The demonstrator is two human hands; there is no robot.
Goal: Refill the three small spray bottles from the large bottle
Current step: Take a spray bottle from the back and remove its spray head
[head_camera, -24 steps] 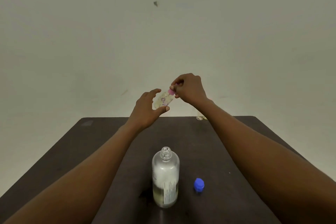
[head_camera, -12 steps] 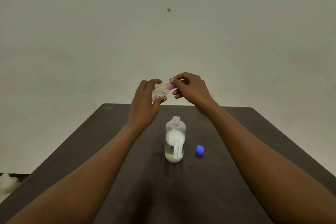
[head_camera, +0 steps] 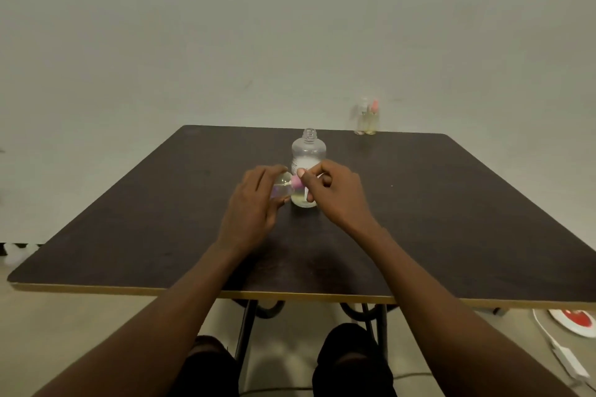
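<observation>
"Unscrewing, is it?"
"Seems so: the left hand (head_camera: pixel 254 203) grips the small clear spray bottle (head_camera: pixel 283 187) sideways above the dark table (head_camera: pixel 451 203), and the right hand (head_camera: pixel 335 193) pinches its pink spray cap (head_camera: pixel 297 183)."
"Next?"
"Cap off, then a steady pour from the uncapped large clear bottle (head_camera: pixel 308 151) just behind."
"Obstacles?"
"None, I think. Two other small bottles (head_camera: pixel 366 121) stand at the far edge, well apart."

A dark table (head_camera: pixel 451 219) is set before a plain greyish wall (head_camera: pixel 193 26); seemingly a white cord (head_camera: pixel 545 330) is laid on the pale floor (head_camera: pixel 64 332).
</observation>
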